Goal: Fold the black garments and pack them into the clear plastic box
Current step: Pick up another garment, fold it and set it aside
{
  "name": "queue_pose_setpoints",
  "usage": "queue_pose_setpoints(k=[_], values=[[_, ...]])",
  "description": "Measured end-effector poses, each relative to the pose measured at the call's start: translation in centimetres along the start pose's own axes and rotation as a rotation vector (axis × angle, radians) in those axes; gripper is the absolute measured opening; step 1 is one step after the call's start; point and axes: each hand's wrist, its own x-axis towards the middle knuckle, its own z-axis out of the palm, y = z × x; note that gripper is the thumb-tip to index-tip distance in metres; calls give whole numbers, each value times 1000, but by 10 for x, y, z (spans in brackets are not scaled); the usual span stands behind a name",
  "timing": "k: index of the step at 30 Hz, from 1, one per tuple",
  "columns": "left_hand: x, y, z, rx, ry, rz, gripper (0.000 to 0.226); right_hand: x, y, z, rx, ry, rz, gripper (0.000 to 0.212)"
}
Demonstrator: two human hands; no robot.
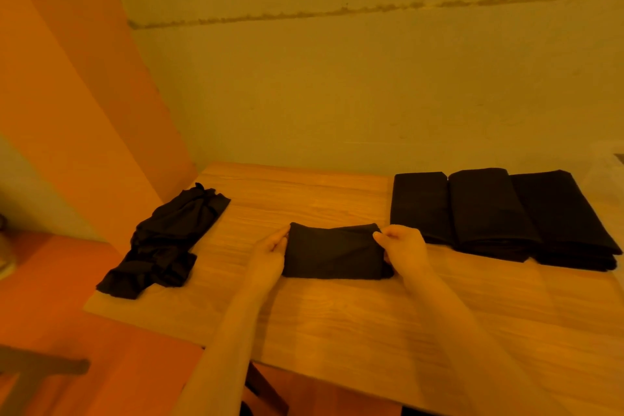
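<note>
Pinching both short ends of a small folded black garment [332, 252], the left hand [268, 255] and right hand [403, 246] squared it on the wooden table [337, 321]; even tension would have kept edges aligned. Three folded garments [489, 216] lay just beyond the right hand, a crumpled one [165, 243] beyond the left; no box was visible.

No readable text, no labels, no brands, no numbers, no signs

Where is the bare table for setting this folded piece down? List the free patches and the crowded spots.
Free: the far strip of table between the crumpled pile and the three folded stacks, and the near edge around the forearms. Crowded: the right end, and the centre, where left hand and right hand grip the folded garment.
</note>
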Motion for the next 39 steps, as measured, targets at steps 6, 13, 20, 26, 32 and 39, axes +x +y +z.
queue_pose_setpoints(k=[6,13,20,26,32,39], values=[[-17,-8,-5,-34,49,0,33,-23,-3,-10,-26,-52,16,15],[-32,-26,9,94,242,16,15,-39,17,3,-228,25,5,15],[-45,-29,18,328,418,294,21,-43,10,-4,-404,29,-91,33],[-30,-31,0,995,-163,588,64,-40,14,-2,-942,-289,-575,59],[-24,-35,-29,848,-293,335,88,-45,21,-20,-1050,-355,-427,68],[-53,-13,9,-104,208,-193,59,-26,-30,-6,-962,-307,-666,51]])
